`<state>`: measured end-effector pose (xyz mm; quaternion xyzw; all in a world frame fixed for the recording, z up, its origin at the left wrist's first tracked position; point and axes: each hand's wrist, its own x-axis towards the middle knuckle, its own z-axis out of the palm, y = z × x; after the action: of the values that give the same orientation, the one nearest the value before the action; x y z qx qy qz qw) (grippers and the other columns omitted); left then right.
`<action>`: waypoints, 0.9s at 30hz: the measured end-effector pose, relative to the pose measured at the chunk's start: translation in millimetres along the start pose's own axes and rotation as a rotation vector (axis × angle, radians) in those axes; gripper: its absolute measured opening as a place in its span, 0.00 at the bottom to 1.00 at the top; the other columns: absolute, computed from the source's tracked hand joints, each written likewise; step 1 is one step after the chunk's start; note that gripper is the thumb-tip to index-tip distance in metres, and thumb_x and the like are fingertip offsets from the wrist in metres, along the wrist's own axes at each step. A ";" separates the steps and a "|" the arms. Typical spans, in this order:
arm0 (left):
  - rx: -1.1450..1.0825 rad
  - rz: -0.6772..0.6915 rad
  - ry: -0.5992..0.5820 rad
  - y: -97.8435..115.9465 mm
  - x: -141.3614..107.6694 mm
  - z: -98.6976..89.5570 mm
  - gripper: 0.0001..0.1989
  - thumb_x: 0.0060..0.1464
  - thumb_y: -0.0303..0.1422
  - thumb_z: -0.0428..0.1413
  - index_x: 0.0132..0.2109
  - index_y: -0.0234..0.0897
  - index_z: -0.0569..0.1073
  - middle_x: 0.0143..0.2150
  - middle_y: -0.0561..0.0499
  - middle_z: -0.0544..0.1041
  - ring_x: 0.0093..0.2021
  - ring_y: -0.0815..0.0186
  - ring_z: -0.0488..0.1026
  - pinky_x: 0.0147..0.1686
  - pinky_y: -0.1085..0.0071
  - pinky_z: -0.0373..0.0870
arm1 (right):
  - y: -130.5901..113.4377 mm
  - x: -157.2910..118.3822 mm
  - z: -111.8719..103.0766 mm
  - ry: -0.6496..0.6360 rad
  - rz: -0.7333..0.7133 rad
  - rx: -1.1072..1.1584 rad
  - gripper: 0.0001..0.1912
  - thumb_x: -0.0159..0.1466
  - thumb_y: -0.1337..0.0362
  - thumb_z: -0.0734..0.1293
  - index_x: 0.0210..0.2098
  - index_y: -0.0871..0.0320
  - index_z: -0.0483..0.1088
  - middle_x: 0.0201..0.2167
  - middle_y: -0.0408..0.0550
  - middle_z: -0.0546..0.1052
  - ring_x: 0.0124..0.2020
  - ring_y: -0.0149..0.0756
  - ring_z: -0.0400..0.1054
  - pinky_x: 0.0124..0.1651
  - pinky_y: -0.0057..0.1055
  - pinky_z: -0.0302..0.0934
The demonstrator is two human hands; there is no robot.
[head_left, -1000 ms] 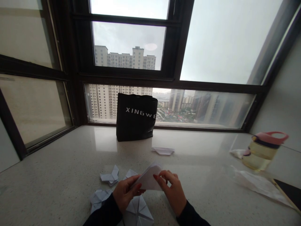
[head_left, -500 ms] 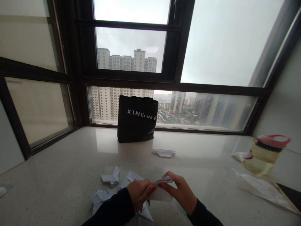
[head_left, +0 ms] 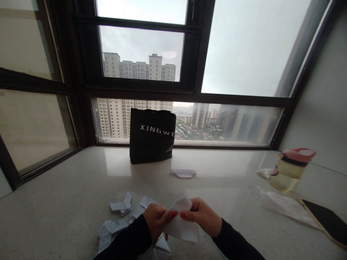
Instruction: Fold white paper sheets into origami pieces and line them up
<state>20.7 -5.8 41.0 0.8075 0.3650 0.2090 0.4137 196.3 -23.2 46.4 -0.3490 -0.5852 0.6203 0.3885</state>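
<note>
A white sheet of paper, folded, is held up between both hands above the counter. My left hand grips its left side, thumb on the near face and fingers behind. On the right edge my right hand pinches the same paper, its thumb close to the left thumb. Several folded white paper pieces lie under and beside my left forearm, partly hidden by it. A smaller folded paper piece rests just beyond them.
On the pale speckled counter, a black bag stands by the window. Before it lies a boat-shaped folded paper. To the right are a pink-lidded bottle, a crumpled white tissue or plastic and a dark phone.
The paper in my hands has been tilted so that its broad face shows, where before its upper edge was curled over. The view has swung slightly right.
</note>
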 end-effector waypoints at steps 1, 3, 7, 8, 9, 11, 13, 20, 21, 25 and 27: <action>-0.119 -0.030 -0.014 3.7 -1.9 1.7 0.33 0.45 0.56 0.35 0.20 0.32 0.68 0.12 0.54 0.64 0.10 0.74 0.58 0.08 0.80 0.49 | 1.1 -0.2 1.9 -0.003 0.000 0.031 0.17 0.44 0.55 0.69 0.26 0.64 0.73 0.19 0.43 0.72 0.21 0.28 0.63 0.27 0.25 0.56; -0.256 -0.054 -0.011 10.1 -4.3 5.5 0.33 0.43 0.57 0.37 0.21 0.31 0.69 0.11 0.56 0.62 0.08 0.76 0.54 0.06 0.80 0.46 | 3.2 -0.7 3.8 -0.016 0.011 0.065 0.19 0.43 0.53 0.69 0.24 0.64 0.73 0.18 0.43 0.71 0.21 0.28 0.64 0.28 0.25 0.56; -0.101 -0.030 0.016 10.1 -0.2 4.5 0.32 0.45 0.55 0.37 0.19 0.32 0.69 0.11 0.55 0.64 0.09 0.75 0.58 0.08 0.80 0.47 | 2.8 -1.5 -0.1 -0.017 0.047 -0.030 0.20 0.43 0.51 0.68 0.25 0.64 0.73 0.20 0.43 0.71 0.23 0.29 0.64 0.30 0.26 0.57; -0.017 -0.024 0.025 7.0 1.9 1.8 0.31 0.47 0.54 0.36 0.18 0.33 0.69 0.11 0.55 0.65 0.11 0.74 0.60 0.09 0.80 0.49 | 2.7 -0.9 -2.2 0.005 0.061 -0.106 0.21 0.43 0.50 0.67 0.26 0.63 0.73 0.20 0.43 0.71 0.23 0.30 0.64 0.29 0.26 0.57; 0.081 -0.016 0.039 3.0 3.7 -1.7 0.31 0.48 0.53 0.35 0.18 0.34 0.69 0.12 0.54 0.66 0.12 0.73 0.62 0.11 0.80 0.50 | 3.1 0.2 -4.8 0.033 0.079 -0.191 0.21 0.44 0.50 0.67 0.26 0.63 0.72 0.20 0.43 0.71 0.23 0.30 0.64 0.28 0.26 0.57; 0.297 -0.010 0.107 -6.0 4.8 -10.1 0.30 0.49 0.50 0.35 0.18 0.36 0.68 0.13 0.53 0.67 0.15 0.71 0.64 0.14 0.79 0.53 | 5.9 4.4 -12.5 0.107 0.111 -0.345 0.20 0.44 0.50 0.67 0.24 0.63 0.72 0.19 0.42 0.71 0.21 0.29 0.63 0.26 0.25 0.56; 0.457 -0.024 0.183 -14.5 1.2 -19.8 0.28 0.51 0.48 0.34 0.21 0.37 0.70 0.15 0.52 0.69 0.17 0.69 0.66 0.17 0.77 0.56 | 10.2 10.2 -25.9 0.199 0.132 -0.440 0.18 0.44 0.51 0.67 0.21 0.63 0.70 0.17 0.40 0.70 0.20 0.28 0.62 0.24 0.24 0.55; 0.485 -0.035 0.376 -32.8 -23.5 -45.2 0.29 0.53 0.43 0.26 0.26 0.40 0.69 0.22 0.50 0.73 0.25 0.65 0.71 0.27 0.72 0.62 | 13.3 28.7 -102.0 0.563 0.304 -0.802 0.12 0.55 0.61 0.63 0.22 0.64 0.67 0.21 0.40 0.71 0.24 0.29 0.65 0.27 0.27 0.59; 0.496 -0.042 0.387 -34.1 -25.1 -45.2 0.29 0.54 0.43 0.26 0.26 0.40 0.69 0.22 0.50 0.73 0.25 0.64 0.71 0.26 0.72 0.63 | 12.8 31.4 -109.2 0.586 0.336 -0.843 0.10 0.57 0.62 0.62 0.28 0.64 0.67 0.27 0.42 0.71 0.28 0.30 0.66 0.29 0.29 0.61; 0.569 -0.067 0.401 -37.1 -27.1 -40.5 0.27 0.54 0.41 0.28 0.26 0.41 0.68 0.21 0.51 0.73 0.25 0.64 0.72 0.26 0.72 0.62 | 14.5 42.3 -121.4 0.632 0.419 -0.961 0.11 0.59 0.63 0.59 0.41 0.60 0.64 0.41 0.46 0.68 0.37 0.35 0.65 0.36 0.35 0.62; 0.572 -0.068 0.401 -38.4 -27.4 -39.4 0.26 0.54 0.40 0.28 0.25 0.41 0.68 0.21 0.52 0.73 0.24 0.64 0.72 0.25 0.72 0.62 | 16.8 46.3 -122.6 0.648 0.437 -1.005 0.12 0.59 0.63 0.59 0.41 0.60 0.64 0.41 0.46 0.68 0.37 0.36 0.65 0.37 0.35 0.62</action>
<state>-38.2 8.6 31.0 0.8211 0.5092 0.2387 0.0974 282.8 73.5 21.9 -0.7701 -0.5728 0.1978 0.1992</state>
